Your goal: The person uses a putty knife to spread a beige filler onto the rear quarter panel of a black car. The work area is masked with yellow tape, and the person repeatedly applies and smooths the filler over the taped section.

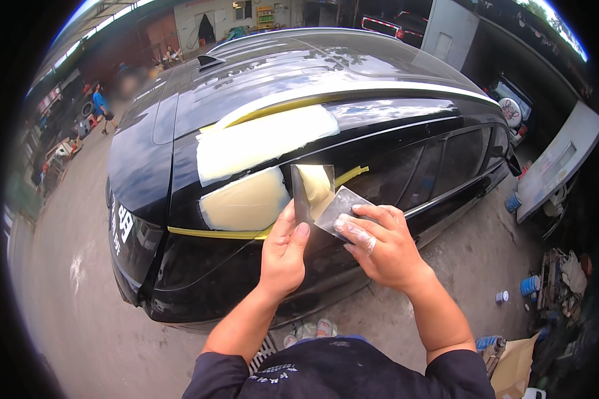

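In my left hand (284, 258) is a dark flat putty board (302, 214), held upright between thumb and fingers. A smear of cream-coloured body filler (317, 184) covers much of its face. My right hand (387, 247) grips a grey flat spreader (343, 207), its edge against or very near the board's lower right side. White residue coats some right fingers. Just beyond my hands is a black car (226, 276). On its rear side are a pale upper filler patch (266, 141) and a beige lower patch (243, 201). Yellow masking tape (213, 233) runs beneath the lower patch.
A loose car door panel (562, 159) leans at the right. Blue cans (530, 286) stand on the floor near a pile of scrap (566, 282). A cardboard box (516, 362) lies at lower right. Far left, a person in a blue shirt (100, 103) walks.
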